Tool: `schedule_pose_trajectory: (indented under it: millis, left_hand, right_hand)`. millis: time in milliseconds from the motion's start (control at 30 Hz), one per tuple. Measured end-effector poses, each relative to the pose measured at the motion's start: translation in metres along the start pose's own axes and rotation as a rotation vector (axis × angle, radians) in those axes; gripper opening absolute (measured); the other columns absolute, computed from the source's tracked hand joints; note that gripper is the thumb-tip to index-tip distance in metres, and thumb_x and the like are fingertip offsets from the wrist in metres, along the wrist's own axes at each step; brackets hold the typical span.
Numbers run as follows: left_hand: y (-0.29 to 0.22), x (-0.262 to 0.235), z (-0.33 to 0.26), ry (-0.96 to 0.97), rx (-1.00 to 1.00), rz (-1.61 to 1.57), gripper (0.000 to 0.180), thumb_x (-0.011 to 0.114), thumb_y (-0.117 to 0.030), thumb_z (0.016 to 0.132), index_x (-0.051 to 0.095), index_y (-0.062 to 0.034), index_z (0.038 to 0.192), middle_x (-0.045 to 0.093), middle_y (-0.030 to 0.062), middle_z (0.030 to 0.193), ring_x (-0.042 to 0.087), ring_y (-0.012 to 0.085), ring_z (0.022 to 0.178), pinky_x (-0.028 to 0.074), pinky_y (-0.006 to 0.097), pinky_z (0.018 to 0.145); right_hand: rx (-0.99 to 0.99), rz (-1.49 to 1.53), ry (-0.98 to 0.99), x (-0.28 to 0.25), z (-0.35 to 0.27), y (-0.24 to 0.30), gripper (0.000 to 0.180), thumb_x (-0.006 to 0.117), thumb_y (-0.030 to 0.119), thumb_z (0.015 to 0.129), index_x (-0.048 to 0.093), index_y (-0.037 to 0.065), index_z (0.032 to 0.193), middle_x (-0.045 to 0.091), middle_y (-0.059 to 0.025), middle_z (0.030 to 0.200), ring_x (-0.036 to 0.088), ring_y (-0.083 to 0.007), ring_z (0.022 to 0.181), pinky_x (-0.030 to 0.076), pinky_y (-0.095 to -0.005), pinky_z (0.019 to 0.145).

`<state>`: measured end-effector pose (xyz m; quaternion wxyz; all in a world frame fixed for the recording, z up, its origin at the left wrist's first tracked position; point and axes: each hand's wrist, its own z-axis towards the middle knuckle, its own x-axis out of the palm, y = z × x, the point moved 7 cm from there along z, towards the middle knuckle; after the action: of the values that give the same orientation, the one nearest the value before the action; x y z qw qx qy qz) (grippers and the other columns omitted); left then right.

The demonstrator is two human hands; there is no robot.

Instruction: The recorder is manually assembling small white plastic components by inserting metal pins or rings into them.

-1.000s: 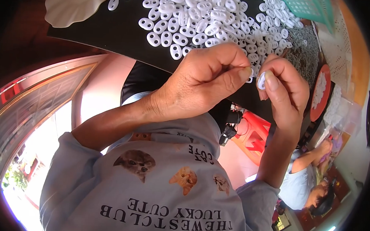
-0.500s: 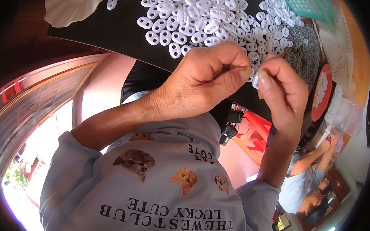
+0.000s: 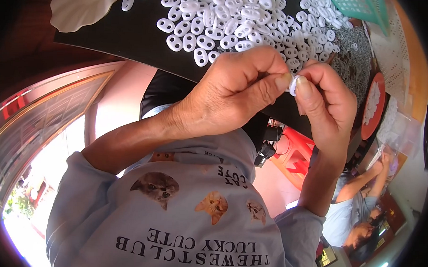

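Close together over the near edge of the black tabletop, both my hands are pinched. Between the thumb and forefinger of my right hand [image 3: 328, 98] is a small white oval plastic piece [image 3: 294, 85], partly covered by the fingers. My left hand [image 3: 242, 89] has its thumb and forefinger tips pressed together right beside that piece; whatever they grip is too small to make out. Just beyond the hands lies a heap of white oval two-holed plastic pieces [image 3: 228, 24], some overlapping, some loose toward the near left.
Right of the heap is a pile of tiny grey metal pieces [image 3: 353, 51]. Beyond it stands a red-orange dish [image 3: 380, 112] holding small white bits. A green basket [image 3: 367, 11] sits far right, a cream scalloped tray [image 3: 78, 8] far left. Another person [image 3: 351, 216] works at the right.
My right fingers have turned the white piece and brought it closer to my left fingertips. The left hand has barely moved.
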<state>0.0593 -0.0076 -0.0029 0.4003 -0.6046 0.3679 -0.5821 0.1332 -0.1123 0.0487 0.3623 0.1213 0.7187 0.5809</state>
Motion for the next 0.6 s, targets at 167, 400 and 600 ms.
schedule_pose_trajectory:
  millis: [167, 400, 600]
  left_hand:
    - [-0.0031, 0.0002, -0.0011, -0.016, 0.035, 0.04, 0.017, 0.051, -0.018, 0.099, 0.055, -0.0016, 0.096, 0.053, -0.0003, 0.074, 0.042, 0.0027, 0.059, 0.034, 0.018, 0.051]
    - [-0.0005, 0.0013, 0.0005, 0.016, -0.02, 0.03, 0.017, 0.051, -0.018, 0.099, 0.056, -0.002, 0.095, 0.054, -0.0002, 0.073, 0.041, 0.0022, 0.057, 0.034, 0.017, 0.05]
    - [-0.0016, 0.0006, 0.0008, 0.001, 0.037, 0.033, 0.017, 0.051, -0.017, 0.098, 0.056, -0.0013, 0.096, 0.055, 0.0011, 0.072, 0.043, 0.0031, 0.054, 0.035, 0.018, 0.048]
  right_hand:
    - [-0.035, -0.071, 0.018, 0.0007, 0.0039, 0.0058, 0.013, 0.062, 0.009, 0.09, 0.056, -0.002, 0.084, 0.052, 0.0004, 0.066, 0.043, -0.004, 0.059, 0.035, -0.0196, 0.052]
    - [0.002, -0.116, -0.022, 0.0, 0.0026, 0.0014, 0.014, 0.062, 0.011, 0.09, 0.057, -0.001, 0.084, 0.052, -0.0005, 0.064, 0.043, -0.0055, 0.057, 0.035, -0.021, 0.051]
    - [-0.033, -0.14, -0.072, -0.0016, 0.001, 0.004, 0.015, 0.061, 0.012, 0.091, 0.057, -0.001, 0.084, 0.052, -0.001, 0.064, 0.042, -0.0064, 0.057, 0.035, -0.0217, 0.051]
